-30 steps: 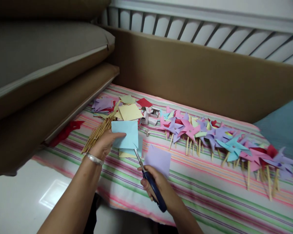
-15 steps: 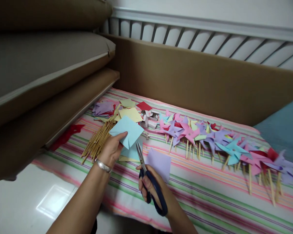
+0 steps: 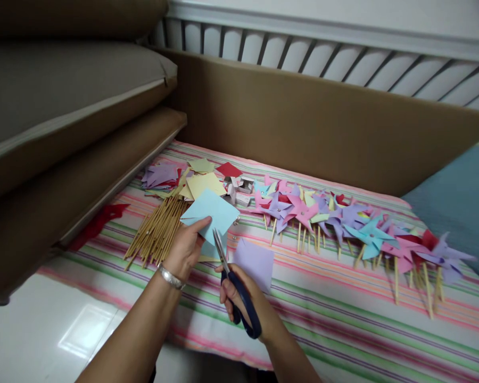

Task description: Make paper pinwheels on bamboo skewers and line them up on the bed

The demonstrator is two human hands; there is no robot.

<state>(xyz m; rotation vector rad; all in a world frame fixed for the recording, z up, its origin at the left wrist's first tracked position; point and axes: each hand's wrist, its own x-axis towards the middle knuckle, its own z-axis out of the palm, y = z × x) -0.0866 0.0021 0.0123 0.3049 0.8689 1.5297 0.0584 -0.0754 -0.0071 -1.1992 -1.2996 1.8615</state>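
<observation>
Between thumb and fingers, my left hand (image 3: 187, 246) pinches a light blue paper square (image 3: 211, 210) that has a slit near its left corner. Dark-handled scissors (image 3: 239, 298) are in my right hand (image 3: 239, 292), their blades at the lower edge of the blue square. Below them lies a purple paper square (image 3: 255, 263), and another blue sheet shows partly under the held one. A bundle of thin wooden sticks (image 3: 155, 229) rests left of my left hand. Yellow paper squares (image 3: 203, 184) lie just behind the blue one.
Finished paper pinwheels on sticks (image 3: 303, 210) line the right side of the striped cloth (image 3: 343, 319). Small open boxes (image 3: 239, 191), a red square (image 3: 229, 169) and mixed paper pieces (image 3: 162, 174) lie at the back. Stacked cushions (image 3: 75, 101) stand on the left.
The scissors have come up against the lower edge of the blue square, their blades now overlapping it. The whole view has shifted slightly. My left hand keeps its pinch on the paper.
</observation>
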